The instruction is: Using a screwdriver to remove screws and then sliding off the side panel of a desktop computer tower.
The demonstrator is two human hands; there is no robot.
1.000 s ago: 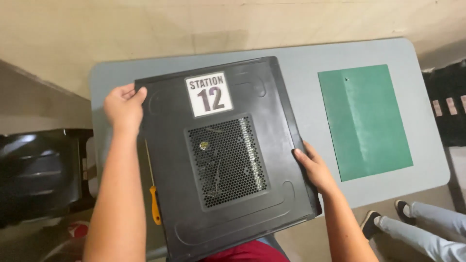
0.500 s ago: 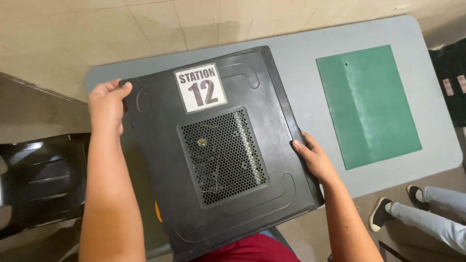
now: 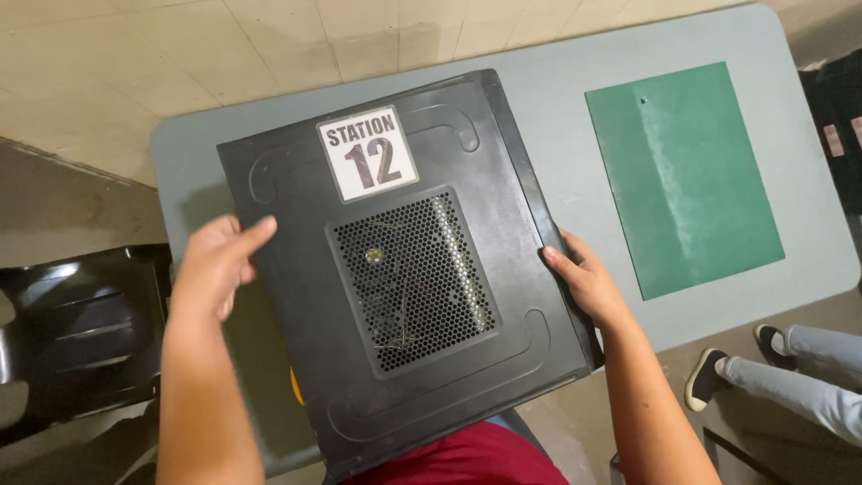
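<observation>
Item: black computer case (image 3: 404, 269), flat side panel uppermost, lying on a grey bench (image 3: 557, 99) and turned askew to the bench edges. The panel carried a honeycomb vent grille (image 3: 413, 278) at its middle and a white label (image 3: 368, 154) near its far edge. The near corner of the case appeared to overhang the bench edge toward the person's red shirt (image 3: 467, 460).

Hands: the right hand (image 3: 584, 280) was closed on the case's right edge, fingers curled over the rim. The left hand (image 3: 220, 262) lay at the left edge, fingers loosely spread, thumb toward the panel; whether it gripped the edge or merely rested against it could not be told.

Risks, as judged: with only one hand clearly gripping, the case was likely to pivot about the right hand and slide or tip off the near edge. A thin metal rim could pinch or cut fingers curled under it. A small orange object (image 3: 294, 386), partly hidden beneath the case's left side, could be struck or dragged if the case shifted.

Surroundings: a green mat (image 3: 687, 180) lay on the bench well apart to the right of the case. A black chair (image 3: 81, 332) stood at the left of the bench. Another person's legs and shoes (image 3: 781, 368) showed at lower right, near the bench corner.
</observation>
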